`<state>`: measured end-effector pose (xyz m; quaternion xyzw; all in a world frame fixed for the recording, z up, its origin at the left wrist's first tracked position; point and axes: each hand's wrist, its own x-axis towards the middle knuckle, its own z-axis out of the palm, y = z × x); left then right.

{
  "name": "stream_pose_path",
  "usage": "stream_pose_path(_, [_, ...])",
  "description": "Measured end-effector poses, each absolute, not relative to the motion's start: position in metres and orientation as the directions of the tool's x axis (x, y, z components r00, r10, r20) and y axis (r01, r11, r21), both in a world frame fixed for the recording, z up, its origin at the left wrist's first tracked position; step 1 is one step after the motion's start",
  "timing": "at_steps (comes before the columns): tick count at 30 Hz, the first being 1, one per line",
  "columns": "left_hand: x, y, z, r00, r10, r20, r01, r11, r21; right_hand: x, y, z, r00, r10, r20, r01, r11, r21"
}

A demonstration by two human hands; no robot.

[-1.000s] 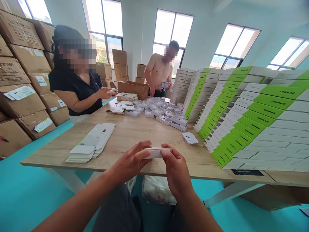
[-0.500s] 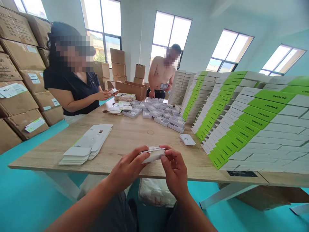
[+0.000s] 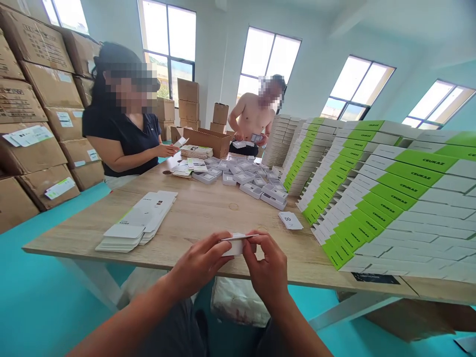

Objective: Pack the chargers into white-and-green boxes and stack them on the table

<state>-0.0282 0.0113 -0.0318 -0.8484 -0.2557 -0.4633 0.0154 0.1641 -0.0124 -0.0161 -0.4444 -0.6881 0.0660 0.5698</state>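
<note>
Between my two hands, over the table's near edge, is a small white carton (image 3: 235,247) seen end-on. My left hand (image 3: 201,260) wraps its left side, with fingers along the top. My right hand (image 3: 267,263) pinches its right end and a thin flap on top between thumb and fingers. The inside of the carton is hidden from me. Ahead and to the right lies a small stack of white printed cards (image 3: 290,220). Left of my hands rests a pile of flat white and green cartons (image 3: 138,223).
Tall stacks of white and green boxes (image 3: 386,193) fill the table's right side. Grey-white trays (image 3: 241,176) lie heaped mid-table. Two people, one at the left (image 3: 124,134) and one at the back (image 3: 256,116), handle items. Brown cardboard boxes (image 3: 48,89) are piled at left.
My right hand's fingers have moved onto the carton's top flap, which now lies flatter. The person at the back has brought a white item up in one hand. The view has shifted slightly.
</note>
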Motion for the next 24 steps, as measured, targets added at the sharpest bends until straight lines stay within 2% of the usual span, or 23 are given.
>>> stream_pose_path(4, [-0.034,0.017,-0.037,0.403,0.419,0.814,0.385,-0.884,0.265,0.169,-0.005,-0.017,0.064,0.697,0.715,0.506,0.594,-0.625])
stream_pose_path(8, [-0.036,0.026,-0.040,0.262,0.463,0.847,0.436,-0.840,0.324,0.188,0.009,-0.022,-0.159,0.717,0.679,0.458,0.662,-0.593])
stream_pose_path(10, [-0.035,0.031,-0.040,0.203,0.492,0.847,0.450,-0.815,0.366,0.196,0.016,-0.022,-0.213,0.709,0.672,0.459,0.680,-0.572])
stream_pose_path(18, [-0.034,0.044,-0.033,0.204,0.621,0.757,0.449,-0.747,0.491,0.205,0.021,-0.008,-0.238,0.702,0.671,0.494,0.683,-0.538])
stream_pose_path(21, [-0.032,0.044,-0.028,0.185,0.667,0.721,0.386,-0.725,0.571,0.211,0.021,-0.006,-0.179,0.753,0.634,0.441,0.637,-0.632])
stream_pose_path(24, [-0.030,0.049,-0.022,0.243,0.713,0.658,0.218,-0.701,0.679,0.216,0.023,-0.004,-0.058,0.868,0.494,0.257,0.491,-0.832])
